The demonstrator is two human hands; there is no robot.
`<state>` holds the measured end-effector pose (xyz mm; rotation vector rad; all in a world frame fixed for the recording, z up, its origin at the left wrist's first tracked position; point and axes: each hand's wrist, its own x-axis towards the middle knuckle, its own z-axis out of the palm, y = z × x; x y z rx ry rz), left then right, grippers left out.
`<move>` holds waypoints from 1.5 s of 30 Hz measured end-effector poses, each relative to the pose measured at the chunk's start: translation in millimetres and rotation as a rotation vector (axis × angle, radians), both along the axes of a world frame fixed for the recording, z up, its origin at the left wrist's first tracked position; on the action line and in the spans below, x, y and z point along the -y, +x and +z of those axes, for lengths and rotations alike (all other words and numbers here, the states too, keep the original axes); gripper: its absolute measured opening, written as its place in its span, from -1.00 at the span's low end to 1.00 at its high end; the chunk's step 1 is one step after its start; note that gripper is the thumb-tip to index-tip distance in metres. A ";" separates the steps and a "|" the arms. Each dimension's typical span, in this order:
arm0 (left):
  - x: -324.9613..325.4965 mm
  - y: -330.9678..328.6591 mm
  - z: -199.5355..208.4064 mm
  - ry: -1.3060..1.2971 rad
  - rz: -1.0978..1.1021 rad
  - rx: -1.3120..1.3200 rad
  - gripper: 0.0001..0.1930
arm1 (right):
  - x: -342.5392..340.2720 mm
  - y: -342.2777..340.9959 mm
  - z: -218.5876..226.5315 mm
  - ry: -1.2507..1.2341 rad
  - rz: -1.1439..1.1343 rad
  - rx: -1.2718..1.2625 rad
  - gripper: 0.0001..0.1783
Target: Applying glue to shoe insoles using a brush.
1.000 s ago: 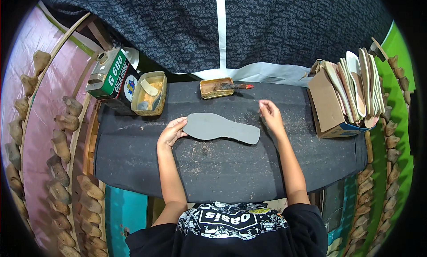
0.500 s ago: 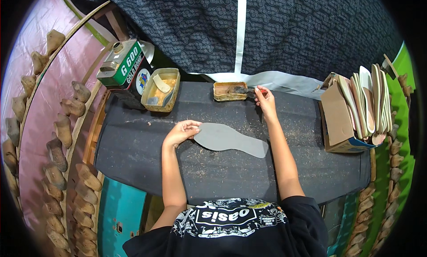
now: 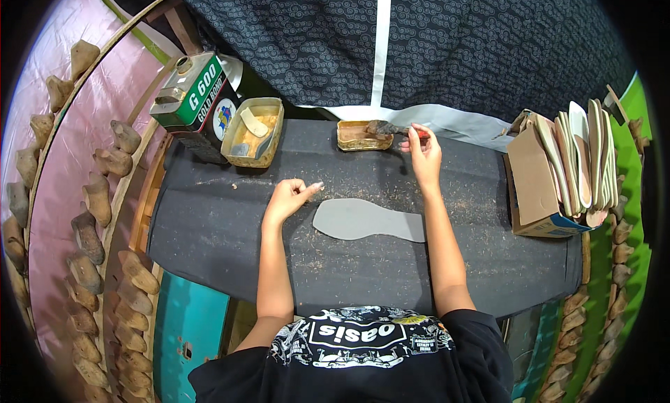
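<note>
My right hand [image 3: 426, 155] grips a brush by its red handle [image 3: 422, 133]. The brush's dark, glue-caked head [image 3: 382, 128] is over the small, shallow, amber-stained tin [image 3: 351, 145] at the back of the table. A grey sole-shaped sheet [image 3: 363, 219] lies on the dark cloth, its narrow end partly behind my right forearm. My left hand [image 3: 287, 199] is just left of the sheet's wide end, apart from it. Its fingers are curled in, the thumb points right, and nothing shows in it.
An amber-stained tub [image 3: 276, 141] with scraps inside stands at the back left beside a green and black metal can [image 3: 202, 113]. At the right, a cardboard box [image 3: 534, 176] holds several upright soles [image 3: 579, 152]. Shoe lasts [image 3: 91, 239] line racks on both sides. Crumbs litter the table cloth [image 3: 209, 242].
My left hand has let go of the grey sheet, which now lies on the table slightly lower and to the right. My right hand has shifted slightly right with the brush, its head lifting.
</note>
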<state>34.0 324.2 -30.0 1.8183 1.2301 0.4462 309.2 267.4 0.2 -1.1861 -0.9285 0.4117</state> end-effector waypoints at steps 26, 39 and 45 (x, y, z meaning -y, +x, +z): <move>18.2 -11.4 2.1 -0.053 -0.558 0.312 -0.65 | -1.0 30.0 6.5 -0.076 0.168 -0.045 -0.73; 9.4 -17.1 -4.3 -0.292 -0.387 0.207 -0.61 | 7.9 24.6 5.4 -0.009 0.069 -0.015 -0.73; 11.3 -1.2 -16.8 -0.119 -0.354 0.106 -0.71 | 13.3 23.0 3.0 -0.015 0.081 -0.005 -0.73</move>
